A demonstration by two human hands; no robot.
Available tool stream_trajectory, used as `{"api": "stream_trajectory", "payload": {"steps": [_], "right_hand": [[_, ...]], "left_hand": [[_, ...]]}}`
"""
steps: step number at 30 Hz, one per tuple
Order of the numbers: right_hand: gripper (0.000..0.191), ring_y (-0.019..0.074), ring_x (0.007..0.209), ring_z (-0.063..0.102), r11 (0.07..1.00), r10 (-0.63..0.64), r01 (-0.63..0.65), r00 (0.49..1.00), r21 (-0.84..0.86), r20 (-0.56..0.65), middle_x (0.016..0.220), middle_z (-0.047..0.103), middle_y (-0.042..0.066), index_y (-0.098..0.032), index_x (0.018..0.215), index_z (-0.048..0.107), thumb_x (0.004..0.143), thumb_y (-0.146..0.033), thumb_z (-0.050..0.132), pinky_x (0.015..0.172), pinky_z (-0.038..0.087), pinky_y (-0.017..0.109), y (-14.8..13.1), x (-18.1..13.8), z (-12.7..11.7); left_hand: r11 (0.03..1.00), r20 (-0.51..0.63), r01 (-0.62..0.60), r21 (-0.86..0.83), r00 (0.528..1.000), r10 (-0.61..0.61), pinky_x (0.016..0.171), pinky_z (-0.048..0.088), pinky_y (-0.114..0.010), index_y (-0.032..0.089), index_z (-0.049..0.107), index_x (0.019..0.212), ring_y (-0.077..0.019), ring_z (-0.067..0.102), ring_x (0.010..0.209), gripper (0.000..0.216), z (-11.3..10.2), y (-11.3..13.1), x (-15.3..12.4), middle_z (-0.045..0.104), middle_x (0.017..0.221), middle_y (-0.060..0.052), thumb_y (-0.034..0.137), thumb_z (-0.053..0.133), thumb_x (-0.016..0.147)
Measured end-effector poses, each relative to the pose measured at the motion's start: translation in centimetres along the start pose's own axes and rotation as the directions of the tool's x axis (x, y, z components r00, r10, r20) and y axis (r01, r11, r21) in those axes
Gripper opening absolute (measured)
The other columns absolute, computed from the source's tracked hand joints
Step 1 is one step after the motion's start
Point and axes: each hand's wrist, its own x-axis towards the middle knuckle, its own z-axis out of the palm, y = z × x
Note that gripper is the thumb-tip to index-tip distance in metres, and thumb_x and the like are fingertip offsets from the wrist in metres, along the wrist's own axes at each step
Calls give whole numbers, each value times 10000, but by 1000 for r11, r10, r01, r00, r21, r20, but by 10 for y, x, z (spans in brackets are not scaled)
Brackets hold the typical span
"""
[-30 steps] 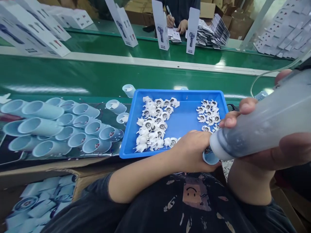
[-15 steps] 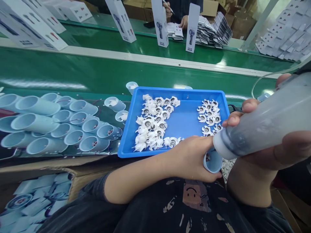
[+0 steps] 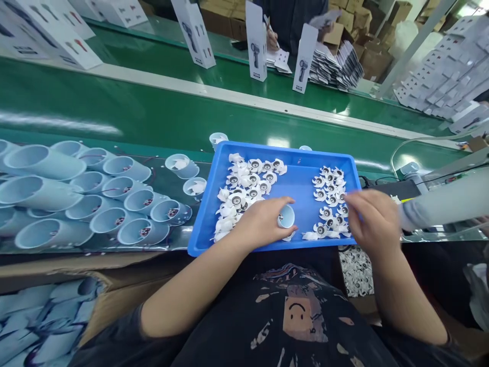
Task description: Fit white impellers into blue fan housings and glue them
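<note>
My left hand (image 3: 263,221) is closed round a pale blue plastic tube (image 3: 286,216), held over the front of the blue tray (image 3: 298,176). My right hand (image 3: 372,216) hovers at the tray's right edge, fingers curled over the small group of white fan impellers (image 3: 330,196); it is blurred and I cannot see anything in it. A larger heap of white impellers (image 3: 244,191) fills the tray's left side. The grey dispenser tool (image 3: 443,206) lies to the right of my right hand, apart from it.
Several pale blue tubes (image 3: 95,199) lie stacked left of the tray, with two more (image 3: 183,165) beside it. A green conveyor (image 3: 153,112) runs behind, with white product boxes (image 3: 255,41) standing on it. Another person's hands (image 3: 273,38) work at stacked cards (image 3: 332,61). Cardboard box (image 3: 49,311) at lower left.
My right hand has let go of the grey dispenser and moved left to the tray's right edge. My left hand carried the blue tube up and left over the tray.
</note>
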Motion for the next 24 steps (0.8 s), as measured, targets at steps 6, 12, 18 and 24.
{"api": "stream_trajectory", "payload": {"steps": [6, 12, 18, 24], "right_hand": [[204, 259, 1131, 538, 802, 215, -47, 953, -596, 215, 1139, 591, 96, -126, 1056, 626, 974, -312, 617, 999, 447, 486, 35, 85, 31], [297, 244, 1090, 572, 645, 378, 47, 848, -763, 372, 1201, 569, 101, -132, 1172, 594, 979, -356, 619, 949, 505, 454, 38, 111, 40], [287, 228, 1054, 588, 627, 495, 92, 719, -773, 487, 1201, 570, 95, -142, 1184, 590, 982, -343, 618, 908, 536, 423, 30, 103, 41], [296, 234, 1072, 580, 612, 540, -10, 735, -791, 409, 1227, 556, 100, -145, 1204, 581, 984, -339, 613, 916, 532, 428, 4, 74, 53]], "left_hand": [[992, 53, -33, 124, 998, 27, 968, 491, -431, 185, 573, 1268, -327, 651, 1109, 550, 5, 3, 2, 683, 1232, -102, 413, 686, 780], [988, 108, -20, 153, 994, 3, 959, 492, -420, 200, 563, 1283, -321, 650, 1115, 566, 5, 3, 2, 692, 1216, -90, 434, 690, 784], [982, 169, -39, 183, 986, 8, 952, 492, -436, 202, 555, 1301, -337, 646, 1118, 592, 0, 9, 1, 692, 1213, -97, 454, 699, 786], [976, 210, -54, 213, 978, 8, 959, 493, -418, 192, 547, 1317, -332, 643, 1130, 591, -4, 13, 0, 682, 1229, -107, 449, 685, 803]]}}
